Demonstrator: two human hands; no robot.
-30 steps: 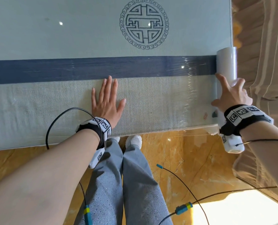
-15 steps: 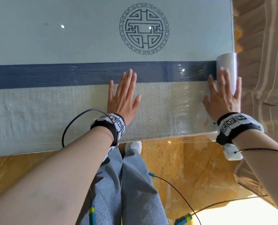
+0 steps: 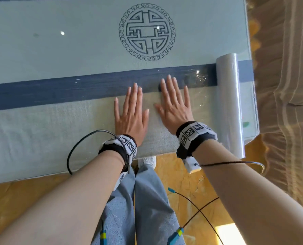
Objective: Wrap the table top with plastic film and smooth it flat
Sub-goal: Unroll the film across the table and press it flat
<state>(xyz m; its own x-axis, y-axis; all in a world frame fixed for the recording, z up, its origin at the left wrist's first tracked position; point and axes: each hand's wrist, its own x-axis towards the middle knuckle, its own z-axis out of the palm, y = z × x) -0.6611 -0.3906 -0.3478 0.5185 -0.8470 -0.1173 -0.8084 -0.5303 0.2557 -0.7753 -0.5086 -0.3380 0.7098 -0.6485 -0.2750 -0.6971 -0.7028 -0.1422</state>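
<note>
The table top (image 3: 41, 50) is pale grey-green with a dark blue stripe and a round emblem. Clear plastic film (image 3: 58, 121) lies stretched over its near strip, wrinkled near the right end. The film roll (image 3: 229, 103) lies across the table's right end, untouched. My left hand (image 3: 132, 114) presses flat on the film, fingers straight. Beside it, my right hand (image 3: 174, 106) also lies flat with spread fingers, a little left of the roll.
The table's near edge (image 3: 32, 177) runs across the view, with my legs and an orange marble floor (image 3: 182, 177) below it. Beige curtains (image 3: 285, 85) hang close to the table's right end. Thin cables trail from both wristbands.
My right hand has left the roll and moved left onto the film beside my left hand. My left hand has slid right along the film. The roll stays at the table's right end.
</note>
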